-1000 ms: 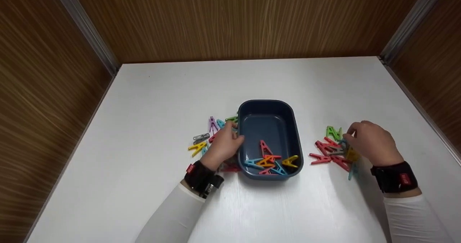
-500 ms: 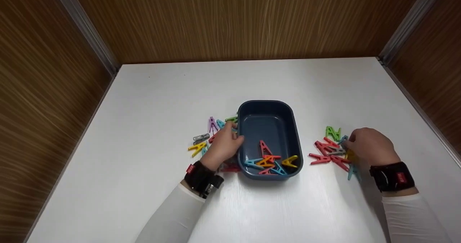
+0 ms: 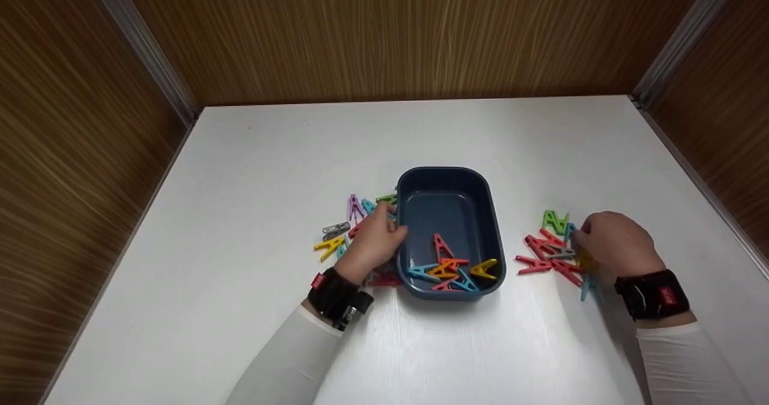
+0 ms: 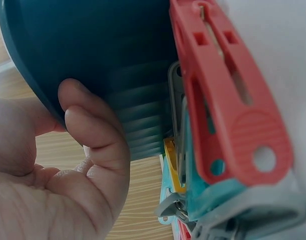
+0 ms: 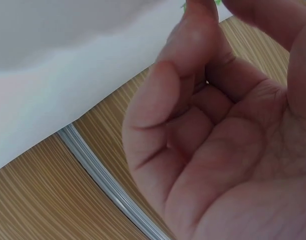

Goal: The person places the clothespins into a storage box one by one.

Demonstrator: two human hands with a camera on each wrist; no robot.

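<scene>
A dark blue plastic tub (image 3: 444,172) stands mid-table with several coloured clothespins (image 3: 452,267) in its near end. My left hand (image 3: 387,229) grips the tub's left rim; the left wrist view shows its fingers (image 4: 95,135) curled against the blue wall (image 4: 92,40), with a red clothespin (image 4: 228,100) close by. My right hand (image 3: 581,237) sits low on the pile of clothespins (image 3: 544,253) to the right of the tub, its curled fingertips by a blue peg. In the right wrist view the right hand (image 5: 218,140) is curled, and its fingertips are cut off by the frame.
Another scatter of clothespins (image 3: 343,229) lies left of the tub, partly under my left hand. A green peg (image 3: 556,220) tops the right pile. Wood-grain walls close in the white table (image 3: 420,134) on three sides.
My right hand has dropped and drawn slightly nearer onto the right pile. The left hand and the tub have stayed put.
</scene>
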